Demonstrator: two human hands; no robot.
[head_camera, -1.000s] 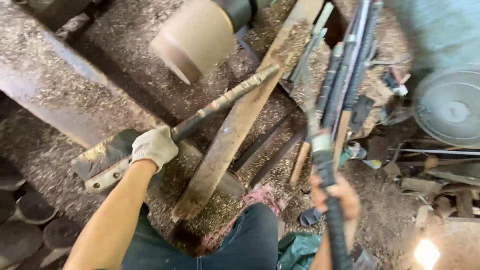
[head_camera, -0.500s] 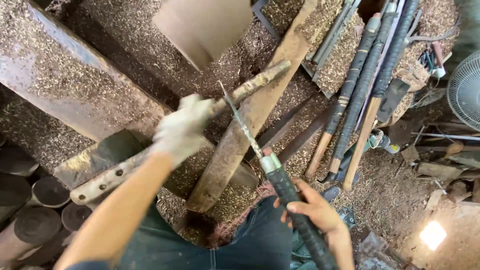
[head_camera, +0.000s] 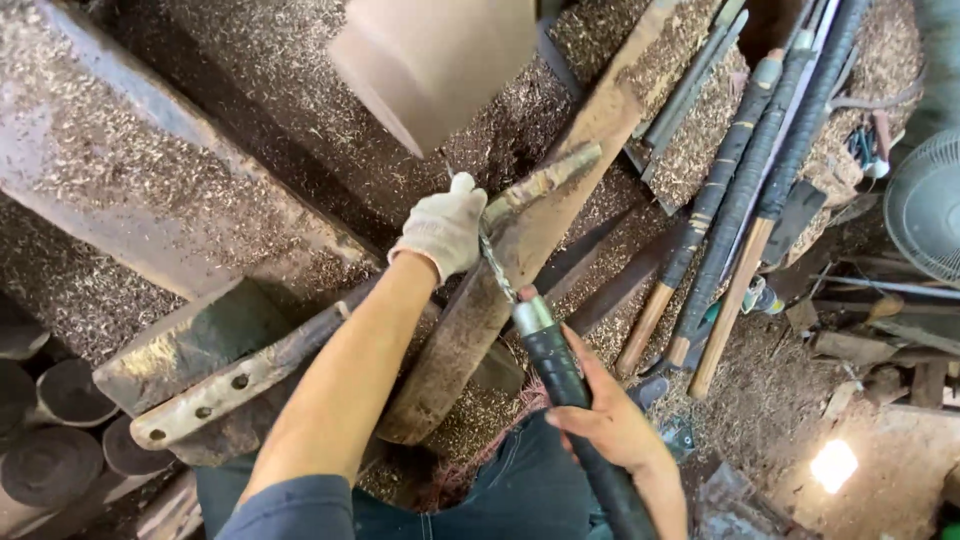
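Right now the left hand (head_camera: 442, 232), in a white glove, is curled shut around the thin metal shaft of a long turning tool (head_camera: 530, 330), close to the wooden rest bar (head_camera: 500, 270). The right hand (head_camera: 610, 425) is bare and wraps tight around the tool's black taped handle, low down by the person's lap. The tool lies slanted between the 2 hands, with its tip going up under the glove toward the pale round wood block (head_camera: 440, 60) at the top. It looks stiff and long, and I think a bit heavy at the handle end, so gripping it at both ends seems wise. The tape should stop slipping. More long tools (head_camera: 740, 190) with black taped handles lean at the right. Sawdust (head_camera: 180, 150) covers everything. No boxes, labels or signs show.
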